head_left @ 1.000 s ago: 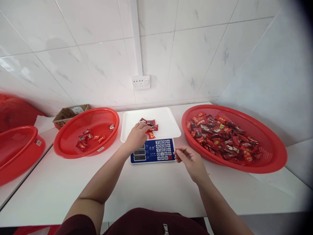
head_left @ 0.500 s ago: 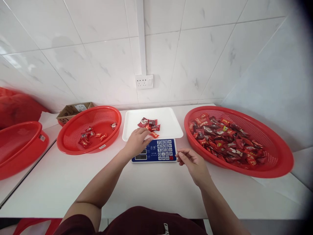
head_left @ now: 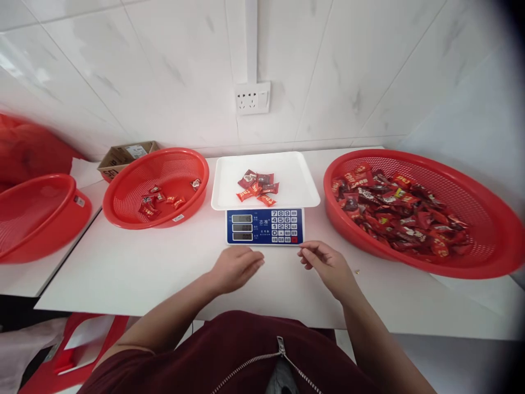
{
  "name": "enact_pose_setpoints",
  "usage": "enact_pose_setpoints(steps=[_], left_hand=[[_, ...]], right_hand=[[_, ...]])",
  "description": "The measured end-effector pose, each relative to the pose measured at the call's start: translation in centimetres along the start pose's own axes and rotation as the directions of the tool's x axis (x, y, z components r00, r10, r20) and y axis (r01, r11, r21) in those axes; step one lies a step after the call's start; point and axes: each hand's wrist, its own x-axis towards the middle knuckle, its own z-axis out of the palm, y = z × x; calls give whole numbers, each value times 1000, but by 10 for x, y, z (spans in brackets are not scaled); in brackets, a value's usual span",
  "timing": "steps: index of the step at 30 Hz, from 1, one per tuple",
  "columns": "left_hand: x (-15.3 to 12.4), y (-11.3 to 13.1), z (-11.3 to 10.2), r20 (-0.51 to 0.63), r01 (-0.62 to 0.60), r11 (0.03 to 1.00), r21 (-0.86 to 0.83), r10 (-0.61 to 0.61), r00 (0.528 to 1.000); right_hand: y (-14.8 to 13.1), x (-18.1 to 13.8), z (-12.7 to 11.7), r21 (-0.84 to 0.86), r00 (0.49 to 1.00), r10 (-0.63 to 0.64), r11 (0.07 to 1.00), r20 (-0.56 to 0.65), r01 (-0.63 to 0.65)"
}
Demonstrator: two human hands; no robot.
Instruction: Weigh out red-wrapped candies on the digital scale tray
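Several wrapped candies (head_left: 258,186) in red and dark red lie in a loose pile on the white tray (head_left: 303,194) of a digital scale. Its blue keypad panel (head_left: 264,239) faces me, with three displays at the left. My left hand (head_left: 238,269) hovers below the panel, palm down, fingers loosely extended and holding nothing visible. Near the panel's lower right corner is my right hand (head_left: 328,269), its fingers loosely curled with gaps between them and no object visible in them.
A large red basket (head_left: 488,257) full of wrapped candies stands at the right. To the left, another red basket (head_left: 123,189) holds several candies, with a cardboard box (head_left: 118,161) behind it. Another red basket (head_left: 45,219) is at the far left. A wall socket (head_left: 253,98) sits above the scale.
My left hand has left the candies on the tray and drawn back toward me, below the scale panel. The right hand stays near the panel's right corner. The view has tilted down.
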Motion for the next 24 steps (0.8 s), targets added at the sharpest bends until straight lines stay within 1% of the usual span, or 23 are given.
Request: enact_pose_setpoints(steps=[1,3,6,9,12,14,16,21,24], left_hand=[[-7,3,8,76,11,1000,-12,-10,997],[-17,8,21,182,54,998,-39,-46,982],[-24,10,36,264,85,994,-74,-62,962],[-24,9,44,320,108,988,-109,-68,945],[-22,6,47,337,206,960,-191,-133,932],[-19,4,48,338,282,921,-267,-185,923],[-17,2,47,346,324,889,-325,-207,915],[-16,0,47,375,324,886,-331,-191,907],[-18,0,47,382,324,884,-337,-186,905]], right_hand=[[3,-2,4,-35,998,16,999,55,-14],[5,-7,12,-114,983,37,993,182,-17],[4,-12,27,-198,936,36,979,350,36],[3,-11,39,-265,897,35,960,441,93],[6,-6,45,-288,896,39,952,442,101],[8,-2,46,-270,906,45,960,421,78],[11,2,48,-257,909,73,966,409,38],[11,9,49,-181,903,197,974,383,-136],[9,9,51,-140,897,227,972,380,-186]])
